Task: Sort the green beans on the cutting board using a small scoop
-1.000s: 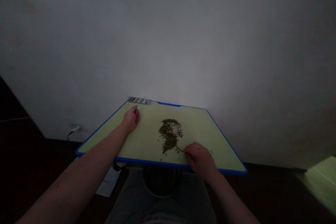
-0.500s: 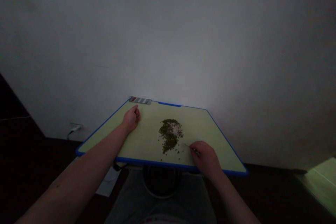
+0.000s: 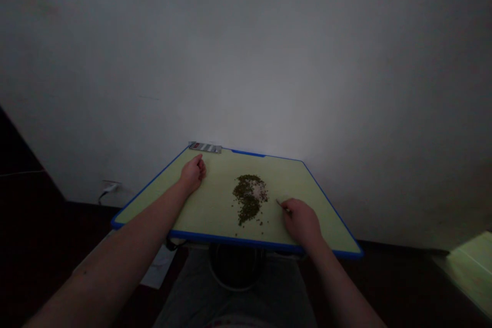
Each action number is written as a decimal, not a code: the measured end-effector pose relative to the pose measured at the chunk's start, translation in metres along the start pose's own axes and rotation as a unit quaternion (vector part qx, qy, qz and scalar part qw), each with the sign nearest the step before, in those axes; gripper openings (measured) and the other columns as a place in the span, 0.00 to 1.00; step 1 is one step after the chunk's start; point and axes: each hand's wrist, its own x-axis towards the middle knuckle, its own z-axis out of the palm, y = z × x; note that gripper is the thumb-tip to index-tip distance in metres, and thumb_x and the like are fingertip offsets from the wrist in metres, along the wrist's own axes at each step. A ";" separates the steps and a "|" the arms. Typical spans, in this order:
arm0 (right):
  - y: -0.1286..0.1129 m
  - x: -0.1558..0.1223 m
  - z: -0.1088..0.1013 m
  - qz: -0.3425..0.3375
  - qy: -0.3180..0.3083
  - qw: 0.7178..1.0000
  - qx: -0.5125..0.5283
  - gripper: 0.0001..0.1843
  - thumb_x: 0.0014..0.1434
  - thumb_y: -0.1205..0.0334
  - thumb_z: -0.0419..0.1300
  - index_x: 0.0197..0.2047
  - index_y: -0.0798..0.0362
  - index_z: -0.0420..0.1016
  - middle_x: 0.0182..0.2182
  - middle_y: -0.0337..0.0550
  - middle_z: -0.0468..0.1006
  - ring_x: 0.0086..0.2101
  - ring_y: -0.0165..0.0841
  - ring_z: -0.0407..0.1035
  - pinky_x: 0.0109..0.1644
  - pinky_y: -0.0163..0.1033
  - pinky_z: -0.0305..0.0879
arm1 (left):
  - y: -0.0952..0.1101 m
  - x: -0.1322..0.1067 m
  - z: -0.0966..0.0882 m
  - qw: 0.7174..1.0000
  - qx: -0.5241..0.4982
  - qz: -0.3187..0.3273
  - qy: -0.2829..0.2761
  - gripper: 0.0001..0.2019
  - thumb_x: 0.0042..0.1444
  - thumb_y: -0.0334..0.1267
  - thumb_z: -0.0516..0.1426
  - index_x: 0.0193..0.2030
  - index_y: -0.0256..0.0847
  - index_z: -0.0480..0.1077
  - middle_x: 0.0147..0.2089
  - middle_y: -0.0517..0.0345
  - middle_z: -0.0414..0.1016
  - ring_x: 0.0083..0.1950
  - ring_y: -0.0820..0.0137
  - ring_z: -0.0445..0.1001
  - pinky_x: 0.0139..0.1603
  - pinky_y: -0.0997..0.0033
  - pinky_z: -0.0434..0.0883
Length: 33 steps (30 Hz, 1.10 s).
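Head view: right hand (image 3: pixel 302 224) held a thin metal tool (image 3: pixel 280 205) beside the pile of small green beans (image 3: pixel 248 200)

From the side of the room, one could see that the right hand was the nearer hand to the pile. Its fingers were closed in a pinch on the tool, and the tool pointed up and to the left, so the tip came toward the pile's right side, near it but not touching. The tool was too thin to tell if it was tweezers. The pile lay about the middle of a pale green cutting board with a blue rim (image 3: pixel 238 236). Its long axis ran from the far side toward the person, a little slanted, and it became narrow at the near end. A whitish patch (image 3: pixel 260 191) lay on its far right part. The left hand (image 3: pixel 192 174) rested on the board well apart from the pile, with loosely curled fingers, and it grasped nothing visible. A small foil strip (image 3: pixel 205 147) sat at the far left corner.
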 end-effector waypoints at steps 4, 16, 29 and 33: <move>0.020 0.013 -0.005 0.035 0.033 0.999 0.018 0.10 0.50 0.65 0.50 0.32 0.52 0.72 0.30 0.42 0.74 0.31 0.31 0.66 0.36 0.35 0.58 | 0.000 0.000 -0.001 1.000 -0.001 0.007 -0.001 0.17 0.48 0.44 0.51 0.15 0.41 0.50 0.10 0.68 0.47 0.11 0.79 0.47 0.11 0.75 0.42; 0.000 -0.005 -0.010 -0.075 -0.036 0.979 0.185 0.07 0.50 0.66 0.53 0.31 0.53 0.73 0.27 0.41 0.74 0.30 0.29 0.66 0.34 0.34 0.60 | 0.000 -0.001 0.000 1.000 0.003 0.001 -0.007 0.17 0.48 0.44 0.51 0.16 0.41 0.50 0.11 0.68 0.47 0.11 0.80 0.46 0.11 0.75 0.42; -0.016 -0.018 -0.022 -0.105 -0.079 0.965 0.227 0.07 0.51 0.66 0.53 0.29 0.53 0.73 0.27 0.41 0.74 0.31 0.30 0.66 0.36 0.34 0.60 | -0.002 -0.001 0.000 1.000 0.000 0.001 -0.006 0.16 0.48 0.43 0.50 0.16 0.41 0.49 0.10 0.68 0.47 0.10 0.79 0.47 0.11 0.75 0.42; -0.007 -0.011 -0.019 -0.043 -0.065 0.969 0.236 0.08 0.50 0.64 0.54 0.32 0.53 0.72 0.28 0.41 0.74 0.30 0.30 0.67 0.34 0.34 0.61 | -0.001 -0.002 0.001 1.000 0.000 0.006 -0.007 0.16 0.49 0.43 0.50 0.16 0.41 0.49 0.10 0.68 0.47 0.10 0.79 0.47 0.11 0.75 0.42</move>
